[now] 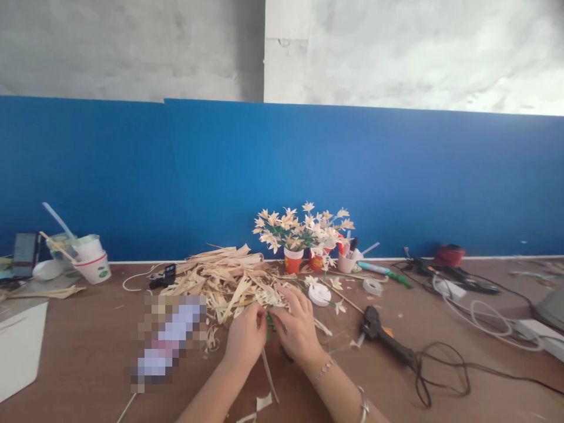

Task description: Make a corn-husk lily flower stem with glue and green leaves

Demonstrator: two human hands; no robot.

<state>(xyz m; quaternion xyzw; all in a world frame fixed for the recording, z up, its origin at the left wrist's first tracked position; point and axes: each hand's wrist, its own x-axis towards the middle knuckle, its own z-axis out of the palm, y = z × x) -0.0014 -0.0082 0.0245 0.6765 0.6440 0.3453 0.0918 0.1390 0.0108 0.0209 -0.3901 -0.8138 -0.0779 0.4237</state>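
My left hand (247, 336) and my right hand (299, 332) meet over the front of the pile of dried husk strips (229, 276). Both have their fingertips pinched together around a small green piece (269, 320), mostly covered by the fingers; it may be part of a stem, but its kind is unclear. Below the left fingers a long pale strip (269, 376) slants down toward me, and whether it is held I cannot tell. Just beyond the right hand lies a white roll of tape (319, 295), with loose husk flowers (335, 283) near it.
Cream husk flowers (288, 220) stand in red paper cups (293, 262) at the back. A black glue gun (379, 329) with its cable lies right. A pixelated object (170, 341) is left. White cups (94, 267) stand farther left. A blue partition (282, 164) bounds the table.
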